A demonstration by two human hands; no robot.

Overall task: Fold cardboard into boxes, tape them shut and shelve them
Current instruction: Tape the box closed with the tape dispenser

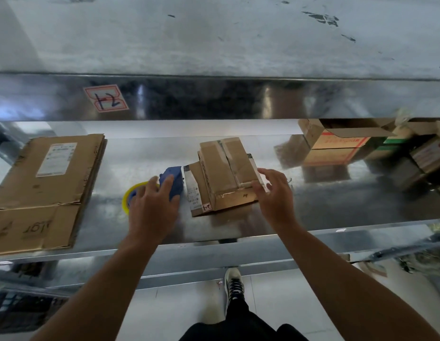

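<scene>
A small taped cardboard box [225, 168] stands on the metal shelf [140, 156], on top of a flattened cardboard piece with labels [195, 193]. My right hand [273, 193] hovers at the box's near right corner with its fingers spread and relaxed, holding nothing. To the box's left lies a blue tape dispenser [173, 179] with a yellow tape roll [128, 196]. My left hand [152, 205] lies over the dispenser, its fingers resting on the blue body.
A large flattened cardboard sheet [46, 183] lies on the shelf's left side. Several stacked cartons [337, 146] fill the right end. A higher shelf edge with a red-bordered label [105, 98] overhangs. My shoe [233, 284] stands on the floor below.
</scene>
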